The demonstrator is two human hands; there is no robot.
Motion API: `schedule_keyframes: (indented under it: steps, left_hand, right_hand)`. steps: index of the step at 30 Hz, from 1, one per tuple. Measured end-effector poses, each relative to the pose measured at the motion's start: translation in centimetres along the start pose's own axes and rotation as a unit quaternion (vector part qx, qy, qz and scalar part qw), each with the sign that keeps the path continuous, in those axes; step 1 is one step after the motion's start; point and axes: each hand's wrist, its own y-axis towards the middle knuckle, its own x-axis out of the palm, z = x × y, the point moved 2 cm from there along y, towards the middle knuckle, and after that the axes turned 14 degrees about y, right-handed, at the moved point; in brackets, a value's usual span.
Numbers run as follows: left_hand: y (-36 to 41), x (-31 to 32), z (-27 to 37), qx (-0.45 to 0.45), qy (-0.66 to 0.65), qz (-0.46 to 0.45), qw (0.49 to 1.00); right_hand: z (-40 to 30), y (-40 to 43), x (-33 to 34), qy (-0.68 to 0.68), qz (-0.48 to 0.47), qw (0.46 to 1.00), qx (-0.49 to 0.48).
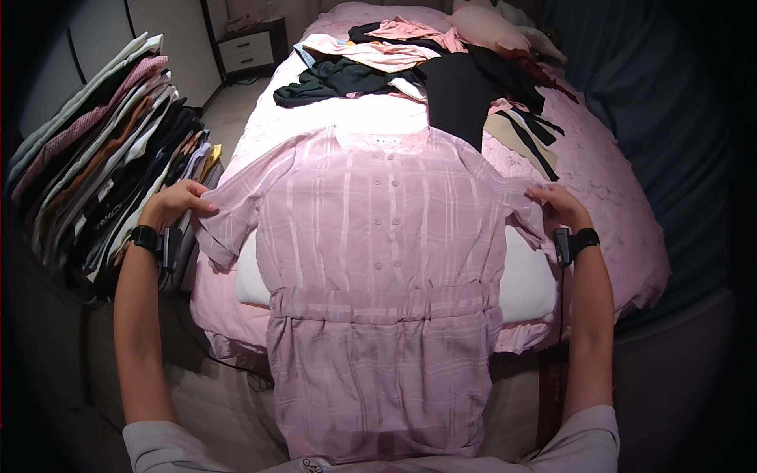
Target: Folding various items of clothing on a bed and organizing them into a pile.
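A pink checked dress (384, 236) with two columns of buttons and a gathered waist lies spread front side up over the near end of the bed. Its skirt hangs over the bed's edge towards me. My left hand (177, 204) pinches the end of the sleeve on the left. On the opposite side, my right hand (559, 204) grips the other sleeve near its cuff. Beneath the dress a white padded thing (526, 284) shows at both sides; most of it is hidden. Each of my wrists wears a black strap with a small device.
Several loose garments (349, 80), black, dark green and pink, lie heaped across the bed (615, 236). A tall stack of folded clothes (106, 159) leans at the left. Pillows (488, 26) lie at the far end. Beyond stands a nightstand (248, 50); a blue curtain (644, 106) hangs at right.
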Motion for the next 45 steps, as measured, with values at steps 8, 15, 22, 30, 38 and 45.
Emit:
schedule_keyframes:
  steps: [8, 15, 22, 30, 38, 45]
  left_hand:
    - [-0.9, 0.2, -0.1, 0.093, -0.135, 0.132, 0.978]
    - [0.4, 0.0, 12.1, 0.168, -0.068, 0.145, 0.973]
    - [4.4, 8.3, 20.5, 0.137, -0.204, 0.06, 0.967]
    - [3.9, 8.0, 14.9, 0.3, 0.198, 0.158, 0.92]
    - [2.2, 15.9, 10.7, 0.336, 0.506, 0.13, 0.784]
    - [5.3, 10.1, 11.3, 0.344, -0.054, 0.084, 0.934]
  right_hand:
    - [-0.8, -1.0, -0.2, 0.055, 0.03, 0.99, -0.127]
    - [-11.5, -2.2, 8.8, -0.369, 0.13, 0.816, -0.426]
    - [-12.3, -3.7, 21.9, -0.219, 0.024, 0.962, -0.163]
    - [-6.5, -4.4, 17.3, -0.384, -0.059, 0.813, -0.435]
    - [1.6, -4.7, 19.7, -0.484, -0.18, 0.812, -0.272]
    - [2.1, -2.7, 16.1, -0.275, -0.246, 0.885, -0.283]
